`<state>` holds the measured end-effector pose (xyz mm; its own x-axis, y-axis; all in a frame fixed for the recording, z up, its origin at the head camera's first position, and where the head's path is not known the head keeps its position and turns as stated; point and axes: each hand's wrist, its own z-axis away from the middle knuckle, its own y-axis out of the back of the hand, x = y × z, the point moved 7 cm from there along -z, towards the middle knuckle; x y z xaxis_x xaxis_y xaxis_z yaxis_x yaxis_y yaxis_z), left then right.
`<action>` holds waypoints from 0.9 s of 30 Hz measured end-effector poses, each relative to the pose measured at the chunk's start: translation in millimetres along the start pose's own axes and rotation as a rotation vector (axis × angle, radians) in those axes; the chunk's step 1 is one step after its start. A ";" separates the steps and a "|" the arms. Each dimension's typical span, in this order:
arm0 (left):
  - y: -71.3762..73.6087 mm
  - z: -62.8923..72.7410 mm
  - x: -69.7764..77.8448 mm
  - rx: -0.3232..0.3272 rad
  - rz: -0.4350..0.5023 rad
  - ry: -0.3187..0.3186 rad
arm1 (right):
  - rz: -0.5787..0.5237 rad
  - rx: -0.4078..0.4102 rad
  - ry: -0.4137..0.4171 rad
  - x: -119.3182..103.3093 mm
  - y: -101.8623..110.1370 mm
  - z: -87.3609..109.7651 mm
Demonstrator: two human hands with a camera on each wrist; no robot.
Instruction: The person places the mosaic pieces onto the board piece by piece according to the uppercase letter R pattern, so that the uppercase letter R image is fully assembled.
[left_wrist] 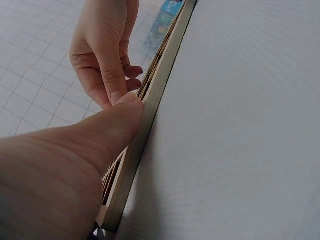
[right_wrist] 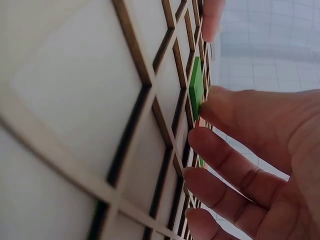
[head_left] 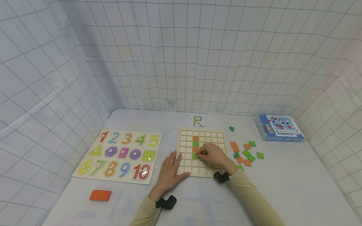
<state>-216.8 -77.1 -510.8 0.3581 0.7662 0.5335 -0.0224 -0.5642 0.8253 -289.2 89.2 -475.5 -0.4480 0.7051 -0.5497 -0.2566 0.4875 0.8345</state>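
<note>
A wooden grid board lies at the table's middle. One column holds orange and green square tiles, among them an upper orange tile and a green tile. My right hand is over the board, fingers curled, its thumb and fingertips at the lowest green square tile. In the right wrist view that green tile sits slightly tilted in its cell, against the thumb tip. My left hand rests with straight fingers along the board's left edge, its thumb at the near edge.
Loose green and orange tiles lie right of the board. Behind it is a small pattern card. A number puzzle board lies left, with an orange block nearer. A blue boxed set stands back right.
</note>
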 end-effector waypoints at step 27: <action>-0.5 0.7 0.5 0.014 -0.007 -0.010 | -0.019 0.409 -0.055 61.1 55.2 24.9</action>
<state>-216.0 -76.7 -511.0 0.3675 0.7670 0.5260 -0.0069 -0.5633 0.8262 -309.4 172.0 -464.0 -0.3968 0.7154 -0.5751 0.1020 0.6570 0.7470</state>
